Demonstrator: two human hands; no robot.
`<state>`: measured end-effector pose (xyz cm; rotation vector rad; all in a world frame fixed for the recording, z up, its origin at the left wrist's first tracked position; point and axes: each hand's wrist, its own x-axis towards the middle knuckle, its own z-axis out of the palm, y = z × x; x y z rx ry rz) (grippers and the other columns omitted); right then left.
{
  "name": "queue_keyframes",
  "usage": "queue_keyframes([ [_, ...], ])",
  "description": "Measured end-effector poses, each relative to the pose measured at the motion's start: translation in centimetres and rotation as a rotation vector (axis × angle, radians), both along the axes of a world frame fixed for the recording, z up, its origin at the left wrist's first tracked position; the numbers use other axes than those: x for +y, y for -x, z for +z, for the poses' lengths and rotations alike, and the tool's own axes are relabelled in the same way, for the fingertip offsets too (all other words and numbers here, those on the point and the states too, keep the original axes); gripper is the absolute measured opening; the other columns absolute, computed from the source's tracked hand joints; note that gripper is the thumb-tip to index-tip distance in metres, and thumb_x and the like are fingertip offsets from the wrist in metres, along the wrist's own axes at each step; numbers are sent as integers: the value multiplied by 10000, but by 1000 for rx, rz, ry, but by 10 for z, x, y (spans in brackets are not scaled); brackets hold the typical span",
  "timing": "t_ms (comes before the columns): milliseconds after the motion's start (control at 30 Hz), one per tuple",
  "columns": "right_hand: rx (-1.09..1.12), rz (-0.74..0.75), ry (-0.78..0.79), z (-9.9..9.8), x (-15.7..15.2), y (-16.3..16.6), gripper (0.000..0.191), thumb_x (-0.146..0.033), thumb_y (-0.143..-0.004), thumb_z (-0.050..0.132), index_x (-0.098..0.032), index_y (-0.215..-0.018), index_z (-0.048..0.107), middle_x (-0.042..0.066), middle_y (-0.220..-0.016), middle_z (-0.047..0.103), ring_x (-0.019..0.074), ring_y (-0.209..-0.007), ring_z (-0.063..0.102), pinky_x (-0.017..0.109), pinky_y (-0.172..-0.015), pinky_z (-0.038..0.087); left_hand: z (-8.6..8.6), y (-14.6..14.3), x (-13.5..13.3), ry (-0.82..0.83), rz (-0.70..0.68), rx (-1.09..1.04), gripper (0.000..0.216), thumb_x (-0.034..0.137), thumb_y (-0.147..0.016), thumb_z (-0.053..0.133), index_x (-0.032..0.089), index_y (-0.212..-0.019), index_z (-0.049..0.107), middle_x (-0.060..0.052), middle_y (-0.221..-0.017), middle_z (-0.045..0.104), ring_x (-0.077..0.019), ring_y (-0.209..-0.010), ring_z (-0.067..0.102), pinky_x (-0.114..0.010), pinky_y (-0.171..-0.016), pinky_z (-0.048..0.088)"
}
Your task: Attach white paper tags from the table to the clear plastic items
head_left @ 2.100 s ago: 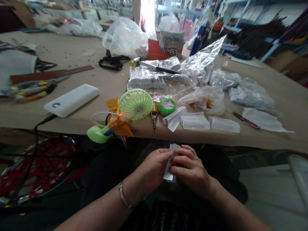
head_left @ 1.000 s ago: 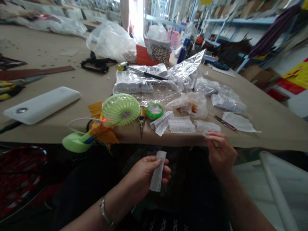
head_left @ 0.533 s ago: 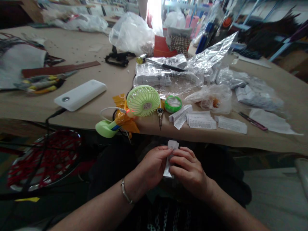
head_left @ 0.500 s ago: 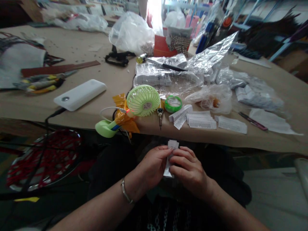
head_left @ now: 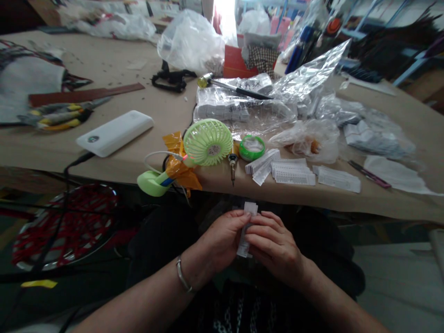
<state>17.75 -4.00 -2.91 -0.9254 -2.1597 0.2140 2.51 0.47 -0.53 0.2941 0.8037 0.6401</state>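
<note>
Between my two hands, above my lap and just short of the table edge, is a small bundle of white printed labels (head_left: 244, 240). My left hand (head_left: 222, 238) grips the bundle with its thumb on top. My right hand (head_left: 274, 243) is closed on the bundle's right side, its fingers lying across the labels. Straight ahead on the table lie more stacks of printed labels (head_left: 293, 172). A soldering iron (head_left: 232, 169) points its tip toward me at the edge, with a green round tin (head_left: 252, 148) beside it.
A green fan (head_left: 208, 142) is taped at the table edge. To its left lies a white power bank (head_left: 116, 134) with a cable, and pliers (head_left: 62, 115) behind. Clear plastic packs (head_left: 239, 111), a hammer (head_left: 239, 89) and a purple-handled cutter (head_left: 371, 175) lie beyond and right.
The labels have shifted slightly in my hands, and their top ends look more evenly lined up. My right fingers have moved a little. The view has shifted slightly.
</note>
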Motion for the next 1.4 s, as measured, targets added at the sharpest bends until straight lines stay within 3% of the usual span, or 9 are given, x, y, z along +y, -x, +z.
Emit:
queue_keyframes([
  [133,272,-107,145,2,-1,-10,292,-226,-804,607,-210,-1094,569,89,-1066,631,255,-1120,536,469,-942,447,5,2,1,-16,-77,19,128,189,-833,546,95,-852,631,-51,-654,617,-130,-533,589,-253,-535,478],
  [267,542,-242,581,-3,10,-16,324,-262,-808,597,-222,-1127,559,67,-1046,639,203,-985,609,365,-869,498,9,4,0,-57,-214,10,159,256,-859,519,121,-896,595,-39,-643,600,-157,-552,613,-282,-550,493],
  [433,849,73,1149,-12,30,-15,380,-283,-734,673,-220,-1101,596,35,-1002,669,150,-851,640,282,-776,511,4,5,-5,-99,-284,29,204,334,-819,576,132,-845,566,-22,-649,585,-129,-525,587,-239,-496,478],
  [567,883,214,1309,-11,37,-12,358,-293,-689,719,-200,-1025,641,37,-985,661,150,-859,624,278,-796,485,1,5,-7,-151,-320,45,217,336,-827,562,120,-821,559,-13,-633,575,-99,-487,554,-209,-464,464],
  [733,970,266,1304,-8,40,-4,231,-318,-681,731,-200,-867,660,30,-1004,642,164,-905,609,295,-824,472,1,2,-6,-174,-320,89,171,293,-843,538,125,-814,541,2,-600,564,-82,-464,533,-188,-450,441],
  [867,934,161,1254,-9,36,-4,312,-281,-714,696,-243,-1017,632,23,-1035,647,159,-904,621,298,-814,490,0,2,-4,-191,-290,102,199,324,-843,534,129,-806,552,-1,-615,565,-86,-484,539,-184,-448,421],
  [967,847,-1,1054,-5,31,-7,372,-268,-755,655,-282,-1119,580,16,-1071,643,159,-931,620,311,-841,489,1,4,-3,-201,-257,115,206,342,-845,530,138,-839,555,1,-633,563,-92,-504,547,-189,-458,418],
  [1167,308,-191,500,12,23,-7,340,-270,-833,566,-223,-1169,552,69,-1118,584,197,-1042,558,340,-916,446,1,4,-3,-219,-247,97,198,316,-858,509,126,-839,560,1,-630,551,-87,-512,544,-187,-470,422],
  [1400,123,-237,372,9,19,-3,321,-271,-867,515,-195,-1177,539,100,-1114,565,209,-1038,544,360,-896,463,-2,5,-5,-230,-224,99,189,296,-856,507,122,-873,579,-2,-623,559,-82,-495,532,-191,-473,428],
])
